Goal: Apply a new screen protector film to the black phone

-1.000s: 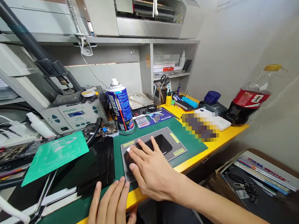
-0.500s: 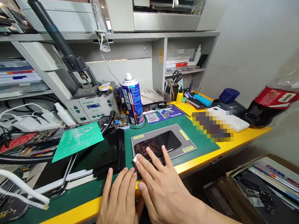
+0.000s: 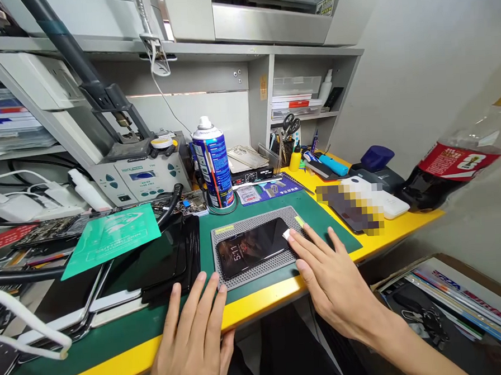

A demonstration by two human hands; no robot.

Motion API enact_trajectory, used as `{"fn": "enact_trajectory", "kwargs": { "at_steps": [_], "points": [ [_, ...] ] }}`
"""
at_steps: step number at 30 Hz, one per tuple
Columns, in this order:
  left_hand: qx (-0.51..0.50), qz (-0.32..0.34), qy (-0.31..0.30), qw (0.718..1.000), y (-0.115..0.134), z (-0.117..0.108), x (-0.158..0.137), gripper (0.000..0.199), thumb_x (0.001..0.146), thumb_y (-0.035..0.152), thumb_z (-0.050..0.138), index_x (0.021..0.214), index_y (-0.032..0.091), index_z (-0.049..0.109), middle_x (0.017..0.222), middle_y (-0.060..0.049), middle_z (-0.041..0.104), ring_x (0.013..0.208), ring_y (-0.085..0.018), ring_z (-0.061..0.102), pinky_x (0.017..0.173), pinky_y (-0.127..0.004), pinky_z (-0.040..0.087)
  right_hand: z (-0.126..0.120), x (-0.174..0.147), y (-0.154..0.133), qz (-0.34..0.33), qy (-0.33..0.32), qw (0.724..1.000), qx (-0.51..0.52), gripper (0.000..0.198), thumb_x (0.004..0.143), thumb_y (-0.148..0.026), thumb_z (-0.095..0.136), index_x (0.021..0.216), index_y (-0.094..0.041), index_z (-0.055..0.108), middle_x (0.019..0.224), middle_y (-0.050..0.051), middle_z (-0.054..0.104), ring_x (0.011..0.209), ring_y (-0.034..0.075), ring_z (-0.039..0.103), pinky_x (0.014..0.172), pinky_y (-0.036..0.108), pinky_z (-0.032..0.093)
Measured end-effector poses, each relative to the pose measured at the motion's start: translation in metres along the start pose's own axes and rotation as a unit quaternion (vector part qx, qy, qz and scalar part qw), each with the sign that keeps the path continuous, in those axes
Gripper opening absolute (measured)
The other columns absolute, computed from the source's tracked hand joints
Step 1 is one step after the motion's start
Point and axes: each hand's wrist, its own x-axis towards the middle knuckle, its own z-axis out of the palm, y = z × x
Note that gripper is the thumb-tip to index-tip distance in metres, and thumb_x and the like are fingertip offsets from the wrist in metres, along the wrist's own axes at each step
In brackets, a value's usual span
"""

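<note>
A black smartphone (image 3: 253, 248) lies face up on a grey perforated mat (image 3: 291, 212), with a clock lit on its screen. My right hand (image 3: 328, 273) reaches over the phone's right end, fingers extended. At its index fingertip is a small white wipe (image 3: 286, 234), touching the glass. My left hand (image 3: 195, 330) lies flat on the bench's front edge, its fingers apart and nothing in them. Left of the mat, close above that hand, is a stack of black phone screens (image 3: 166, 264).
A blue spray can (image 3: 213, 164) stands behind the mat. A green card (image 3: 114, 236) lies over parts and cables at left. On the right are a partly blurred phone (image 3: 348, 207), a white phone (image 3: 388, 200) and a cola bottle (image 3: 454, 163). A box (image 3: 442, 312) stands below.
My right hand has swept rightward with the white wipe from the phone's left end to its right end. My left hand stays at the bench edge. The view has shifted slightly.
</note>
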Motion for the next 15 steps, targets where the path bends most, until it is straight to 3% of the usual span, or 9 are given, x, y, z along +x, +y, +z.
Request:
{"fn": "enact_trajectory", "kwargs": {
  "at_steps": [7,15],
  "points": [
    [-0.006,-0.003,-0.020,1.000,-0.001,0.002,0.004,0.054,0.092,0.030,0.059,0.141,0.008,0.053,0.147,-0.015,0.058,0.141,-0.034,0.049,0.126,-0.056,0.024,-0.001,0.007,0.007,0.000,-0.027,1.000,0.014,0.050,0.108,-0.028,0.032,0.157,-0.021,0.037,0.160,0.004,0.040,0.153,0.029,0.030,0.119,0.066,0.031],
    [0.004,0.001,-0.022,1.000,-0.003,0.006,0.000,0.053,0.091,0.032,0.060,0.137,0.008,0.056,0.145,-0.014,0.059,0.140,-0.033,0.050,0.126,-0.056,0.022,0.003,0.054,0.015,-0.008,-0.062,0.998,0.008,0.050,0.108,-0.029,0.028,0.153,-0.013,0.045,0.157,0.008,0.046,0.150,0.033,0.034,0.119,0.067,0.029]
  ]
}}
